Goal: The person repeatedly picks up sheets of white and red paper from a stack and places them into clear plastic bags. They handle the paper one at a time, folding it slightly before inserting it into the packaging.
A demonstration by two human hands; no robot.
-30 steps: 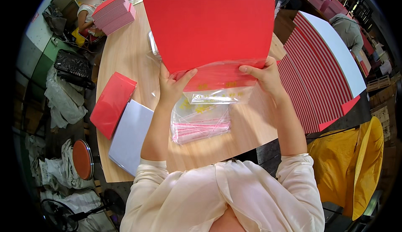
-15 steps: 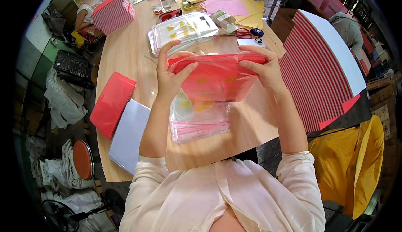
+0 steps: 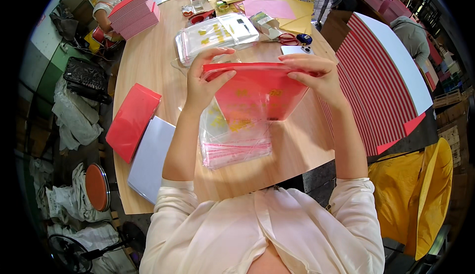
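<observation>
A red, flat packet in a clear plastic bag with yellow print (image 3: 262,93) stands tilted between my two hands, its lower edge over the table. My left hand (image 3: 205,78) pinches its upper left corner, thumb on the near face. At the upper right corner my right hand (image 3: 319,73) grips it the same way. Just below lies a pile of clear plastic bags (image 3: 236,155) with pink edges and yellow print. On my left, a red packet in shiny film (image 3: 133,120) rests beside a stack of pale sheets (image 3: 152,158).
Further back are a bundle of clear bags (image 3: 217,34), red scissors (image 3: 288,39), a phone (image 3: 297,50) and a small box (image 3: 264,24). A tall red-and-white striped stack (image 3: 381,86) stands at the right. Another stack (image 3: 134,14) is at the far left, near a person.
My right hand has moved slightly right. The upper edge of the bagged packet, wrinkled and slack before, now runs straighter between my hands.
</observation>
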